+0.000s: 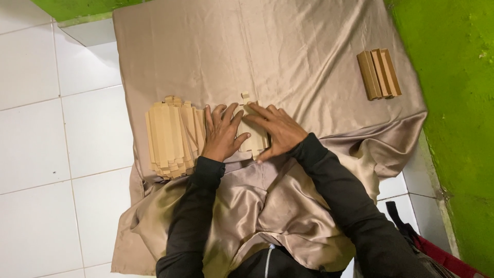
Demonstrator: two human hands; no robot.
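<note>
From the head camera, the left hand [222, 135] and the right hand [275, 131] lie flat with fingers spread on a flat cardboard blank [252, 135], pressing it rather than clasping it; the blank rests on a shiny beige cloth [288, 51] spread over white floor tiles [46, 128]. Just left of the left hand sits a stack of cardboard blanks [172, 136]; well apart, at the cloth's far right, lie folded cardboard boxes [379, 73] beside a green wall [458, 113].
</note>
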